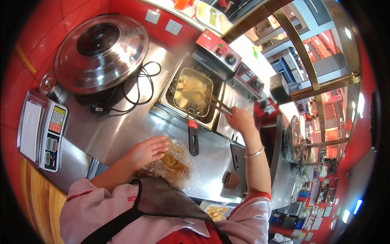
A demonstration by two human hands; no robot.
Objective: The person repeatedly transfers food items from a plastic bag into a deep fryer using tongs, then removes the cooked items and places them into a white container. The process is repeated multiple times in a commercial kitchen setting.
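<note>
My right hand (240, 119) grips metal tongs (221, 107), their tips reaching into the wire basket of the deep fryer (170, 106). Pale sliced pieces of food (190, 90) lie in the oil inside that basket. The basket's black and red handle (193, 138) sticks out over the counter towards me. Beside the clear plastic bag (179, 146), my left hand (149, 152) is held with fingers extended and grips nothing. Yellowish slices (173, 163) show inside the bag. Whether the left fingers touch the plastic, I cannot tell.
A large lidded electric pan (100, 52) with a looped black cord (137, 102) stands at the left. Near it sits a digital scale (53, 138). The fryer's red control box (218, 50) is behind the oil. A brown cloth (231, 180) and another black handle (234, 157) lie right.
</note>
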